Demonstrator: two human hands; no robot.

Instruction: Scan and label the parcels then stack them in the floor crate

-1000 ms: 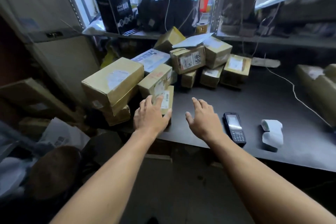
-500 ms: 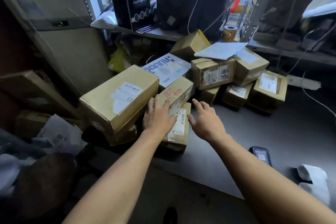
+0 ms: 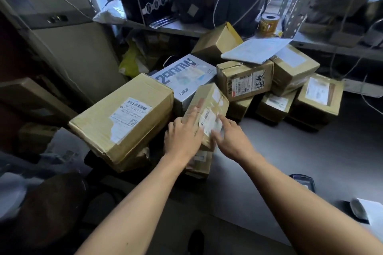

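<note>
A small brown parcel [image 3: 213, 97] with a white barcode label is tilted up at the near left of the parcel pile. My left hand [image 3: 182, 138] grips its left side, fingers flat along the top face. My right hand [image 3: 232, 138] holds its right side, fingers over the label. It leans on another small parcel [image 3: 200, 161] lying flat underneath. A black handheld scanner [image 3: 302, 181] lies on the dark table [image 3: 290, 151] at the lower right, partly behind my right forearm. A white label roll [image 3: 361, 209] sits at the right edge. No floor crate is in view.
A large labelled box [image 3: 124, 118] overhangs the table's left edge beside my left hand. Behind it lie a white and blue box [image 3: 184, 76] and several brown parcels [image 3: 244, 80], with a white envelope [image 3: 255, 50] on top. A cluttered shelf [image 3: 176, 27] runs behind.
Both hands reached forward from the table edge to the small parcel and closed on it. The parcel went from lying flat to tilted up. The view moved left and closer to the pile.
</note>
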